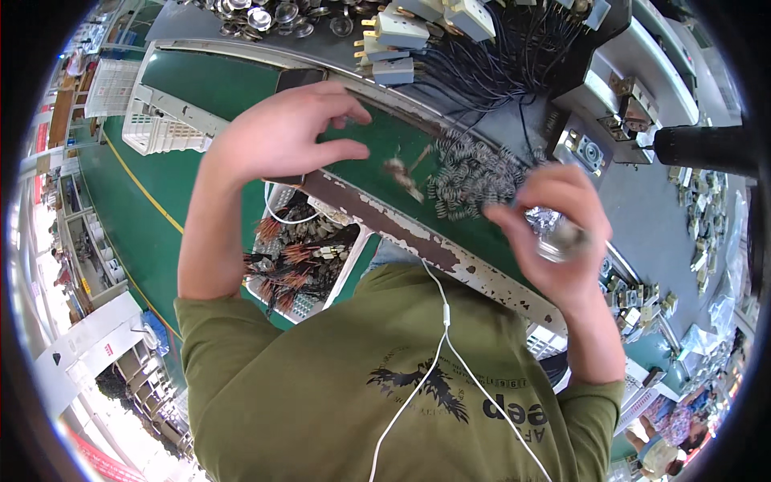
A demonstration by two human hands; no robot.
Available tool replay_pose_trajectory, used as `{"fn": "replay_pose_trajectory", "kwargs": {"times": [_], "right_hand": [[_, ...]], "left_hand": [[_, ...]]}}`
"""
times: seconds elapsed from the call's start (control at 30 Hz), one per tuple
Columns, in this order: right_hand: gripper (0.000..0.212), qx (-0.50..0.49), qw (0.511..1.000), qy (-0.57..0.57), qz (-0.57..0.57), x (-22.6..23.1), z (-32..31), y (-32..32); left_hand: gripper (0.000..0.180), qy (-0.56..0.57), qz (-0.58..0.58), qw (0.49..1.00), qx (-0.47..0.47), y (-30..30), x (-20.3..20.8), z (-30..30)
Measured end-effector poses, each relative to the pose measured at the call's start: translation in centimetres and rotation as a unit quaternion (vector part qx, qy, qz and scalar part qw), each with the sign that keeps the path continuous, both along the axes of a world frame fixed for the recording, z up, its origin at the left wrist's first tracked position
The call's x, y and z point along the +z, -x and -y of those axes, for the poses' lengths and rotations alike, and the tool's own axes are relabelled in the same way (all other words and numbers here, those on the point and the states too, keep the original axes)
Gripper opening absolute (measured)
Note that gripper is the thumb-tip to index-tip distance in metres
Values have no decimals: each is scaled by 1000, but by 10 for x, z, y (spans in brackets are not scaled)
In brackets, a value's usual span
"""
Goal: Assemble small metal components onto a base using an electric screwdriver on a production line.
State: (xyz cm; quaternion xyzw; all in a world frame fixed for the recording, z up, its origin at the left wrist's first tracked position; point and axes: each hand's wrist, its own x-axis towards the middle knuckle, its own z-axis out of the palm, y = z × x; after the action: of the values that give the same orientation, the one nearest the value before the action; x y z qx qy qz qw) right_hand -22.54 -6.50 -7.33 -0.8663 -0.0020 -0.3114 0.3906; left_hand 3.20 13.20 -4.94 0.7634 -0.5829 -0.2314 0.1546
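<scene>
I have my right hand [554, 221] closed around a small shiny metal part [558, 237], fingers curled tight. Just beyond those fingertips lies the pile of springs [470, 177]. My left hand [277, 132] hovers loosely curled, holding nothing I can see. I judge this the fitting step; next needs one spring pinched out.

Green workbench [241, 80], springs [470, 173], plugs [397, 36]

- Dark green flat worktop [241, 80], its rusted brown edge strip flaking white paint.
- Small silvery grey metal coil springs [470, 173] heaped at the middle.
- White moulded plastic plugs [397, 32] with black cables, far side.
- Shiny silver round metal part [560, 238] in the right hand [554, 233].
- Copper-tipped black wire bundles [293, 265] in a white basket, near left.
- Olive green shirt [385, 386], black print; white earphone cord.
</scene>
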Motion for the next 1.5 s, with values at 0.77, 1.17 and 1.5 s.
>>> {"fn": "replay_pose_trajectory", "kwargs": {"times": [0.77, 1.17, 1.5], "right_hand": [[39, -2, 743, -550, -381, 20, 33, 90], [13, -194, 941, 23, -276, 5, 51, 98], [46, -157, 951, -181, -197, -2, 37, 118]], "left_hand": [[14, 338, 170, 922, -78, 60, -26, 155], [14, 296, 43, 937, -181, 110, -14, 183], [6, 310, 82, 921, -222, 113, -36, 201]]}}
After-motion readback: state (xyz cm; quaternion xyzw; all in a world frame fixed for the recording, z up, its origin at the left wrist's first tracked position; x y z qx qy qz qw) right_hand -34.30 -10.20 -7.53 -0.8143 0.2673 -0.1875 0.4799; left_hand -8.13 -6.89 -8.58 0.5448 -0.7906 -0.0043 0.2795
